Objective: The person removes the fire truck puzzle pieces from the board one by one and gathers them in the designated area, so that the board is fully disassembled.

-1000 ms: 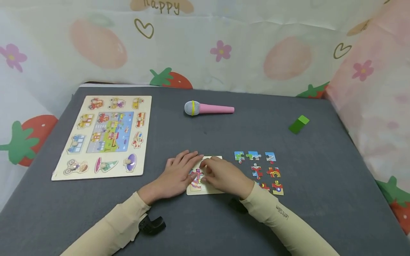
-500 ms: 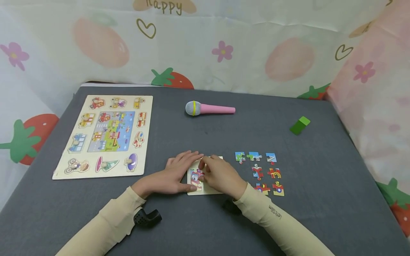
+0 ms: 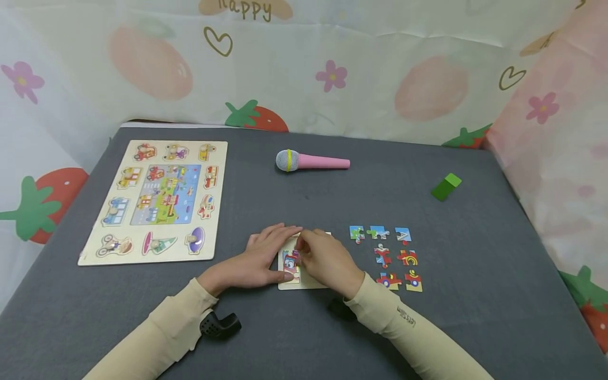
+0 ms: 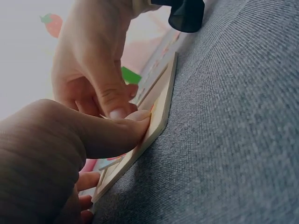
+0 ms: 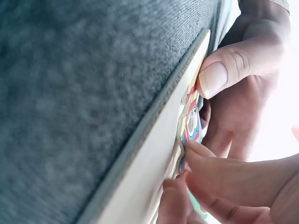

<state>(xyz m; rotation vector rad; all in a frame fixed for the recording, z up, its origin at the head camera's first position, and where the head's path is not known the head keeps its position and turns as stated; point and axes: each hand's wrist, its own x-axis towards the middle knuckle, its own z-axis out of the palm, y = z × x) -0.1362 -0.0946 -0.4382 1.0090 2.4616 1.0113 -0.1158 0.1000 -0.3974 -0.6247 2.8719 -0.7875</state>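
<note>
A small pale puzzle board (image 3: 306, 285) lies near the front middle of the table. At its left side, a puzzle piece with a cartoon face (image 3: 290, 261) shows blue, red and white. My left hand (image 3: 249, 264) rests across the board's left edge, fingers extended toward the far edge. In the right wrist view, its thumb (image 5: 222, 77) presses at one end of the piece (image 5: 192, 122). My right hand (image 3: 330, 264) bends over the board, thumb and index finger (image 5: 210, 161) pinching the piece's other end. The right hand covers much of the board in the head view.
Several loose jigsaw pieces (image 3: 382, 255) lie in rows right of the board. A large peg puzzle (image 3: 218, 211) lies at left, a pink toy microphone (image 3: 323, 161) at the back and a green block (image 3: 446, 187) at right. A black wrist device (image 3: 220, 325) hangs under the left sleeve.
My left thumb has slid down toward the board's near left edge, uncovering the face piece. The right hand and forearm have shifted slightly left, revealing more of the near loose pieces.
</note>
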